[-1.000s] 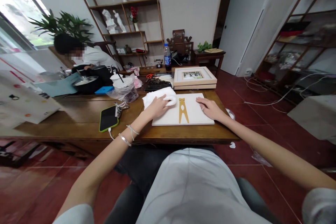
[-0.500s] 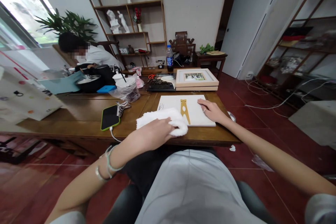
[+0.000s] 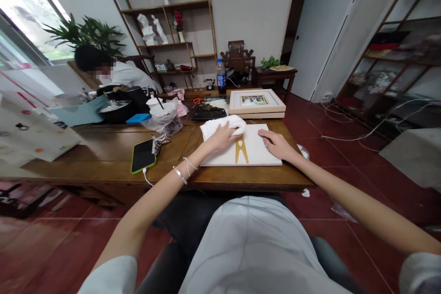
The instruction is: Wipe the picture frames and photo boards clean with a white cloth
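Observation:
A white board or thick book (image 3: pixel 220 159) with a gold A-shaped figure (image 3: pixel 241 151) lies flat near the table's front edge. My left hand (image 3: pixel 223 137) presses a bunched white towel (image 3: pixel 217 125) onto its upper left part, fingers closed over the cloth. The towel hides the top of the gold figure. On the right side of the board rests my right hand (image 3: pixel 274 143), fingers stretched out flat and holding nothing.
Left of the board lies a phone (image 3: pixel 144 156) with a cable. Behind stand wooden picture frames (image 3: pixel 257 103), a drink bottle (image 3: pixel 221 77), a bagged white cup (image 3: pixel 163 115) and a black pot (image 3: pixel 115 111). Another person (image 3: pixel 120 71) sits at the far left.
My left hand has moved the towel away from me, from the board's front left to its upper part. More of the gold figure's lower end shows. My right hand stays in place.

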`<state>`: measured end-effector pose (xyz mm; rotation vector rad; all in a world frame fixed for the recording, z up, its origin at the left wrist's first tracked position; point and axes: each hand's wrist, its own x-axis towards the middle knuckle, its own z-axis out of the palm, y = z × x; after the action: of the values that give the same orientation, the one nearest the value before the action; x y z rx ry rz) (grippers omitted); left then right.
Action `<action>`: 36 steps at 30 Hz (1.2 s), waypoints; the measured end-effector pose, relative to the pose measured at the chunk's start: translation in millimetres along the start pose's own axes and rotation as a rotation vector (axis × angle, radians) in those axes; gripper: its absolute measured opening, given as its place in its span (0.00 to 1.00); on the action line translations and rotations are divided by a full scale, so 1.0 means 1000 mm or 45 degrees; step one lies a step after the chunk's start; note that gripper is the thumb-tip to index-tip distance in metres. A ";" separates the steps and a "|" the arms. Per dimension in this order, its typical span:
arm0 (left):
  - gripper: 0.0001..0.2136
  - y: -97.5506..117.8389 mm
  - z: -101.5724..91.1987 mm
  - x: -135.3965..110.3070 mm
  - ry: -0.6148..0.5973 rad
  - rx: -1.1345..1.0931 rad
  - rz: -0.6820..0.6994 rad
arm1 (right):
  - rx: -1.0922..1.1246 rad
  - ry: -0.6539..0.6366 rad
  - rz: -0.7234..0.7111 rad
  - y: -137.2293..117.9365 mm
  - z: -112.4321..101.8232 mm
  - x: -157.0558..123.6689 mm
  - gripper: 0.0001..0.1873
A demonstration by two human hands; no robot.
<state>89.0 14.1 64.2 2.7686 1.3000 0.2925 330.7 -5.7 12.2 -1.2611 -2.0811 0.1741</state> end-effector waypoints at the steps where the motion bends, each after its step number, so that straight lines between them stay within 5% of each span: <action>1: 0.16 0.005 0.001 -0.002 -0.029 0.031 0.056 | -0.013 -0.005 -0.004 0.000 0.000 0.000 0.21; 13: 0.15 0.095 -0.019 -0.095 -0.169 0.313 0.460 | -0.031 0.006 -0.017 0.002 0.002 0.000 0.22; 17: 0.15 0.095 -0.019 -0.078 -0.150 0.337 0.367 | 0.006 0.008 -0.009 0.001 0.001 0.000 0.22; 27: 0.21 0.066 0.017 0.013 0.012 0.312 -0.044 | 0.097 -0.031 0.076 -0.003 -0.006 0.003 0.25; 31: 0.19 0.081 0.020 0.005 0.032 0.325 -0.029 | 0.157 -0.045 0.107 -0.002 -0.008 0.003 0.24; 36: 0.16 0.116 0.019 -0.036 0.047 0.366 0.129 | 0.223 -0.034 0.151 0.002 -0.008 0.004 0.22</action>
<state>158.1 -87.8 56.7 3.0873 1.3052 0.1744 335.4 -3.4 19.1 -1.2807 -1.9670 0.4199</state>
